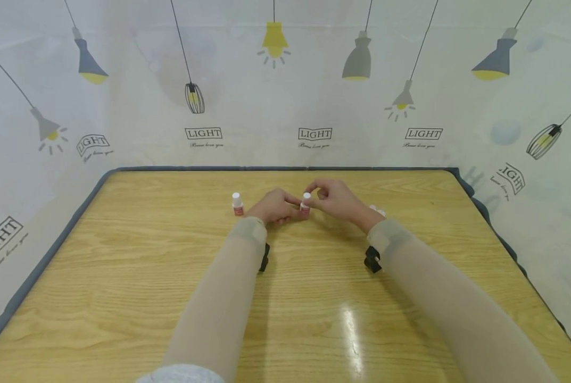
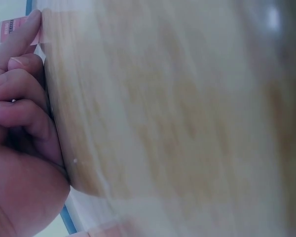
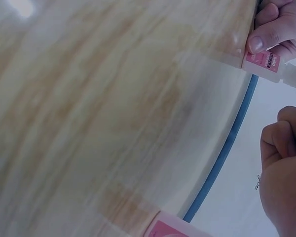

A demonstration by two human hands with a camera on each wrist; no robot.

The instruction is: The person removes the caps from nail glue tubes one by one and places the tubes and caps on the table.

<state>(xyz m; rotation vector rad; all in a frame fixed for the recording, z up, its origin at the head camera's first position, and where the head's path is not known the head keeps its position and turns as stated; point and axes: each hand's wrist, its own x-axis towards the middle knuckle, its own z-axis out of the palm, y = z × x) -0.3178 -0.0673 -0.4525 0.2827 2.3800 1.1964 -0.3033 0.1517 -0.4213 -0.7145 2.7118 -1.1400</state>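
A small white bottle with a pink-red label and a white cap stands on the table between the two hands. My left hand grips its lower body from the left. In the right wrist view, the left thumb presses near the base of the label. From the right, my right hand pinches the cap with thumb and forefinger; its other fingers are curled. The left wrist view shows the left fingers resting low by the tabletop, with part of the bottle behind them.
A similar capped bottle stands left of the left hand. Small white items lie behind the right wrist, partly hidden. Another pink-labelled bottle shows low in the right wrist view. The wooden table has a dark edge before a patterned backdrop.
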